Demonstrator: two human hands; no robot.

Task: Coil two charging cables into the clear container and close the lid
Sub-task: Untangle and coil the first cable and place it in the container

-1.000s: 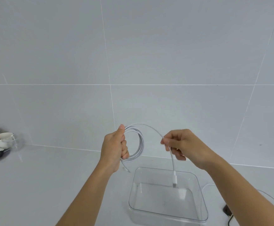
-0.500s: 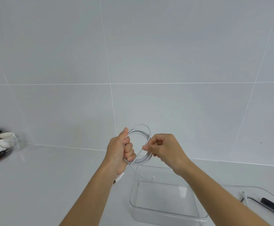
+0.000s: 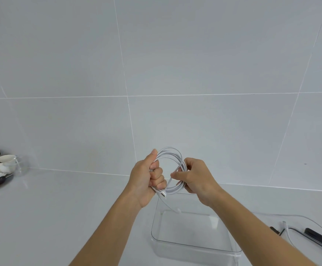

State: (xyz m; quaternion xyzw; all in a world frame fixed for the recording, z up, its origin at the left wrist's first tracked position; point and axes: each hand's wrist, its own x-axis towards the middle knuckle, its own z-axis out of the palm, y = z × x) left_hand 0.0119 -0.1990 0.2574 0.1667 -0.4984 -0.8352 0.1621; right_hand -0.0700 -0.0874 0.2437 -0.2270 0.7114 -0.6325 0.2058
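Clear container (image 3: 192,244) open and empty — counter (image 3: 60,217) left bare.

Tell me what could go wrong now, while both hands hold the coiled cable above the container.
1. The coil is held only by the left hand and right hand; if the grip loosens, it may spring open.
2. A plug hangs free below the coil and may catch the container rim on the way down.

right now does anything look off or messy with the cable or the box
Mostly tidy. The white charging cable is looped between the left hand and right hand, above the empty clear plastic container. One loose end dangles below the coil, untucked. No spill or damage visible.
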